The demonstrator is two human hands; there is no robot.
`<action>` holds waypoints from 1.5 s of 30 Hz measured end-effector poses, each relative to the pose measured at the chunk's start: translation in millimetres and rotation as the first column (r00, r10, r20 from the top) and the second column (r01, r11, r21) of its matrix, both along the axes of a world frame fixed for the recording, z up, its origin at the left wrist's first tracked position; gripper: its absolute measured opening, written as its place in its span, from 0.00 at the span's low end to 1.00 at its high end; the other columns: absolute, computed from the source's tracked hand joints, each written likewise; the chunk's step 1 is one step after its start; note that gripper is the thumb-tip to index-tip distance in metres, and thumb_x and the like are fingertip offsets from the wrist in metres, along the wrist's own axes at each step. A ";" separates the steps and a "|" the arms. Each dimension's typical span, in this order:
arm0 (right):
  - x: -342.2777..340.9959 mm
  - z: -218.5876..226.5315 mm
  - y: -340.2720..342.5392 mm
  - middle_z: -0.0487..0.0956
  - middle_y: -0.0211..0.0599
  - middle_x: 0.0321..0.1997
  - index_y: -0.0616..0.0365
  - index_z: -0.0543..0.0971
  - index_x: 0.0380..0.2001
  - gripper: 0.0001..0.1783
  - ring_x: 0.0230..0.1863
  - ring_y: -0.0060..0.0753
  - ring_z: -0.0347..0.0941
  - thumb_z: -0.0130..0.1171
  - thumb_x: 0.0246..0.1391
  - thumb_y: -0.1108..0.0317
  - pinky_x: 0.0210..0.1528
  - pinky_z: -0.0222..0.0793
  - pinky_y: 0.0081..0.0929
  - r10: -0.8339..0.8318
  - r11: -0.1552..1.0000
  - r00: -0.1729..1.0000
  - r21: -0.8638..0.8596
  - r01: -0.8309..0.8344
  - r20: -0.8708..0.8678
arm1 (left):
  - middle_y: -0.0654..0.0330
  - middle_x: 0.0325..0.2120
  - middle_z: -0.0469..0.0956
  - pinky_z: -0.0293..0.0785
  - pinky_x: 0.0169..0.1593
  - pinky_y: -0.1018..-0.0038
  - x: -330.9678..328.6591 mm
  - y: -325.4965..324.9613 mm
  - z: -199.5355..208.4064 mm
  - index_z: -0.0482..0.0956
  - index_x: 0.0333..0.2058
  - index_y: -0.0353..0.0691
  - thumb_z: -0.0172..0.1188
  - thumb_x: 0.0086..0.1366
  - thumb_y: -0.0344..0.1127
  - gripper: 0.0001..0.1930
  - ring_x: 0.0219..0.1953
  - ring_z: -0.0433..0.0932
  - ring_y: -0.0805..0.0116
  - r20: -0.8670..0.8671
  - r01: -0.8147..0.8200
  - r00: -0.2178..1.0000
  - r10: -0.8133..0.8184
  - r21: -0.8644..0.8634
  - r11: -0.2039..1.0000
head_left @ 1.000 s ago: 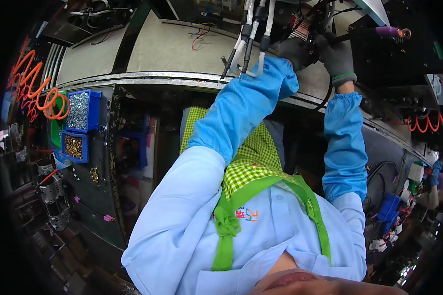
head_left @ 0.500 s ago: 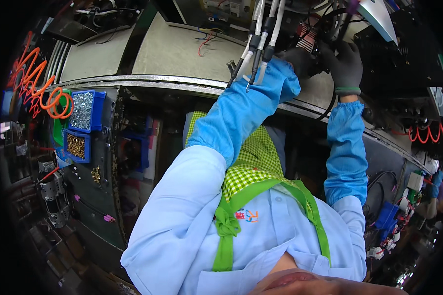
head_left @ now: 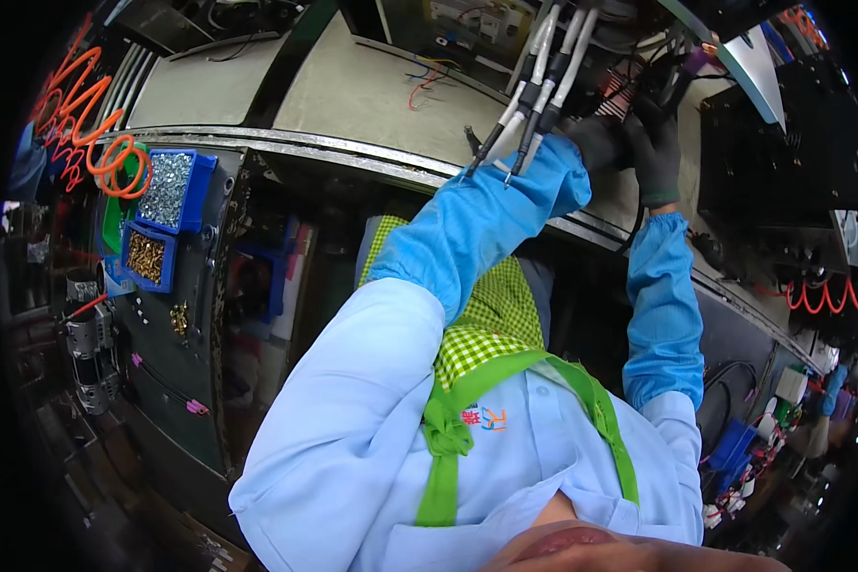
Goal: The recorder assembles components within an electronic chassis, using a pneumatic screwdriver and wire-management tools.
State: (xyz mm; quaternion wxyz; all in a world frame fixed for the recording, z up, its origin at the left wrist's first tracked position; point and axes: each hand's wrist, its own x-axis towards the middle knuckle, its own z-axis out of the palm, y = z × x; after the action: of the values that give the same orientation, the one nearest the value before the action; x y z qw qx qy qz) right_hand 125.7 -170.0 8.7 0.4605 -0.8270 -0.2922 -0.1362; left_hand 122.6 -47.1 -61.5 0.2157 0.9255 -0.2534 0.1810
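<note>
Both of my hands wear dark grey gloves and are close together on the bench, at the top right. My left hand [head_left: 601, 143] reaches in beside a reddish ribbed part [head_left: 617, 92] and dark wiring; its fingers are lost against them. My right hand [head_left: 655, 157] is just to its right, fingers curled in toward the same spot, closed on something I cannot make out. A bundle of thick white cables [head_left: 548, 81] with black sleeves hangs across my left forearm, loose ends pointing toward me.
Left of my arms, blue bins hold silvery fasteners [head_left: 167, 189] and brass-coloured fasteners [head_left: 146, 255]. An orange coiled hose [head_left: 86, 124] hangs above them. Thin coloured wires [head_left: 429, 78] lie on the pale bench top [head_left: 353, 105]. A large black casing [head_left: 782, 143] stands at the right.
The bench, bins and cables have shifted in the picture as the view moved. My right hand has come in closer beside the left, its fingers more curled.
</note>
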 end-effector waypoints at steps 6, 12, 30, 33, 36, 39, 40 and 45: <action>3.6 -7.3 -0.6 0.73 0.41 0.49 0.59 0.75 0.47 0.18 0.50 0.33 0.69 0.56 0.54 0.65 0.51 0.64 0.27 0.048 0.992 0.993 0.119 -0.035 -0.109 | 0.55 0.41 0.78 0.71 0.49 0.68 -1.8 -1.1 8.3 0.76 0.46 0.46 0.47 0.64 0.45 0.17 0.45 0.77 0.61 -0.613 -0.247 0.780 -0.126 -0.487 0.838; 1.8 -6.6 3.0 0.74 0.40 0.49 0.61 0.74 0.47 0.17 0.51 0.31 0.69 0.55 0.55 0.65 0.53 0.62 0.26 0.033 0.990 0.993 0.140 -0.017 -0.110 | 0.51 0.34 0.80 0.75 0.42 0.64 1.5 -3.6 1.3 0.80 0.37 0.44 0.52 0.60 0.47 0.16 0.38 0.79 0.53 -0.483 -0.281 0.874 0.056 -0.407 0.869; -1.2 -2.5 -2.4 0.74 0.35 0.45 0.61 0.74 0.47 0.17 0.44 0.25 0.69 0.56 0.54 0.67 0.45 0.65 0.22 0.043 0.975 0.985 0.224 -0.004 -0.166 | 0.53 0.32 0.80 0.75 0.41 0.70 -22.1 -0.3 22.6 0.78 0.39 0.35 0.54 0.62 0.42 0.15 0.35 0.80 0.64 -0.656 -0.459 0.750 -0.083 -0.607 0.649; -3.9 1.2 7.0 0.73 0.36 0.46 0.61 0.74 0.47 0.17 0.45 0.26 0.69 0.56 0.54 0.67 0.46 0.65 0.22 0.068 0.957 0.955 0.289 0.019 -0.288 | 0.53 0.32 0.80 0.75 0.40 0.70 -24.4 5.4 28.8 0.78 0.37 0.34 0.55 0.61 0.38 0.13 0.35 0.80 0.64 -0.619 -0.445 0.755 -0.214 -0.724 0.526; 8.9 -11.2 0.1 0.74 0.36 0.46 0.61 0.74 0.47 0.17 0.44 0.26 0.70 0.56 0.54 0.68 0.46 0.65 0.22 0.052 0.973 0.981 0.232 -0.007 -0.185 | 0.54 0.31 0.79 0.75 0.40 0.72 -27.3 2.9 30.7 0.77 0.40 0.35 0.57 0.59 0.42 0.16 0.33 0.79 0.66 -0.580 -0.435 0.728 -0.366 -0.803 0.407; 9.0 -12.4 -2.3 0.74 0.36 0.46 0.61 0.74 0.47 0.17 0.44 0.25 0.70 0.57 0.54 0.68 0.46 0.65 0.22 0.031 0.979 0.990 0.205 -0.003 -0.135 | 0.56 0.31 0.79 0.75 0.40 0.73 -22.1 2.1 28.6 0.77 0.41 0.36 0.59 0.58 0.45 0.19 0.32 0.79 0.67 -0.533 -0.430 0.717 -0.450 -0.846 0.316; 6.2 -8.3 0.7 0.74 0.36 0.46 0.61 0.74 0.47 0.17 0.44 0.25 0.70 0.57 0.54 0.68 0.46 0.65 0.22 0.044 0.978 0.991 0.209 -0.017 -0.128 | 0.54 0.33 0.79 0.75 0.40 0.73 -16.2 5.0 21.4 0.76 0.43 0.37 0.58 0.58 0.45 0.19 0.33 0.79 0.66 -0.495 -0.349 0.720 -0.486 -0.864 0.362; 3.2 -11.3 -10.6 0.74 0.35 0.46 0.61 0.75 0.46 0.16 0.48 0.27 0.69 0.56 0.54 0.68 0.50 0.63 0.24 -0.001 0.974 0.977 0.221 0.049 -0.211 | 0.51 0.32 0.79 0.76 0.40 0.68 -36.2 -6.4 44.2 0.77 0.40 0.39 0.56 0.58 0.39 0.14 0.35 0.80 0.60 -0.533 -0.445 0.831 -0.157 -0.807 0.388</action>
State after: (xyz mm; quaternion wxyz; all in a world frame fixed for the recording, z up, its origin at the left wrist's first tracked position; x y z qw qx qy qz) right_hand 128.9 -180.6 -2.6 0.5777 -0.7829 -0.2141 -0.0862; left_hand 86.4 -53.5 -17.3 0.7278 0.6829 0.0437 0.0453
